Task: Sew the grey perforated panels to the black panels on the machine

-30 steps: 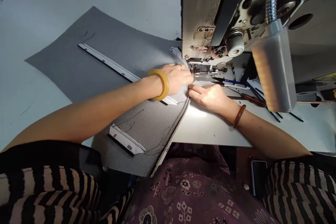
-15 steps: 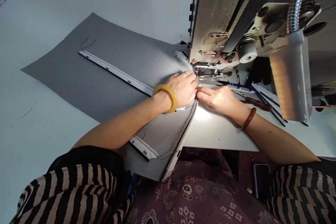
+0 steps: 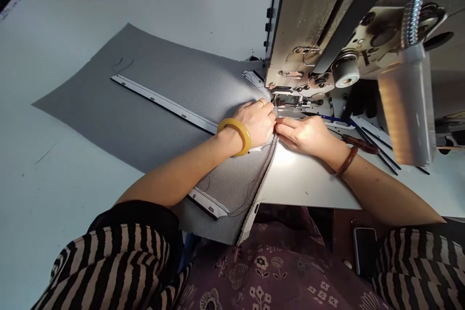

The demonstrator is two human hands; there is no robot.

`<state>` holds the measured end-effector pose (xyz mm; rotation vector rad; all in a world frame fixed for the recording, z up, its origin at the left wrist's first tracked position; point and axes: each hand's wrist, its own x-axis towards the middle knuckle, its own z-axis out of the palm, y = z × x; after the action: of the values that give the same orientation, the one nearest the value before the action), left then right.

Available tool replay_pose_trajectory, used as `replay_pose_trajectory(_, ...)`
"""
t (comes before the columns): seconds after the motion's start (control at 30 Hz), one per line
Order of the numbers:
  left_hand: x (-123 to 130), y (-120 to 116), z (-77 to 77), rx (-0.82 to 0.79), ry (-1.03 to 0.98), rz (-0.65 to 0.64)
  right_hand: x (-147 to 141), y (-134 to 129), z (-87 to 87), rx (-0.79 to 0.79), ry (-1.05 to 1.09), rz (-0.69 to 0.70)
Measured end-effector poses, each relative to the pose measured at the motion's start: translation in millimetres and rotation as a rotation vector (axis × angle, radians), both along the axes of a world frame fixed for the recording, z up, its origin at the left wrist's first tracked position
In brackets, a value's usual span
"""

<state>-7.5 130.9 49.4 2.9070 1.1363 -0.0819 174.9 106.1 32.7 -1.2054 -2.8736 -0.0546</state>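
A grey woven fabric panel [image 3: 163, 58] lies across the white table, its right edge running under the sewing machine's presser foot [image 3: 290, 101]. My left hand [image 3: 256, 121], with a yellow bangle at the wrist, rests on the panel beside the foot. Its fingers are bent and closed on the fabric's edge. Just right of it, my right hand [image 3: 303, 135] pinches that same edge between thumb and fingers. The fingertips of both hands nearly meet. White strips with dark slots [image 3: 163, 104] run along the panel, with loose threads at their ends.
The machine head [image 3: 308, 24] rises at the upper right, with a lamp [image 3: 407, 106] hanging on a flexible neck. Brown-handled scissors [image 3: 359, 144], blue tweezers-like tool [image 3: 330, 118] and dark thin rods [image 3: 378, 152] lie right of my right hand. A phone [image 3: 365, 252] sits below the table edge.
The near end of the fabric panel has shifted slightly right and toward the machine. Both hands stay on the edge, moved only a little. The whole view has drifted slightly.
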Motion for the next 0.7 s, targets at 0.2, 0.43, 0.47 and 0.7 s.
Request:
replay_pose_trajectory(0.2,-0.3,1.1,0.3,0.005,-0.014,0.017,-1.2,-0.6,-1.5,-0.002,0.035,0.025)
replay_pose_trajectory(0.43,19.2,20.7,14.6,-0.084,0.175,0.072,-4.8,-4.4,-5.8,0.011,0.052,-0.004)
replay_pose_trajectory(0.47,20.2,22.2,15.4,-0.084,0.198,0.070,-4.8,-4.4,-6.0,0.015,0.056,-0.001)
replay_pose_trajectory(0.7,3.4,21.1,13.9,-0.080,0.233,0.024,-4.8,-2.2,-4.2,0.001,0.097,0.080)
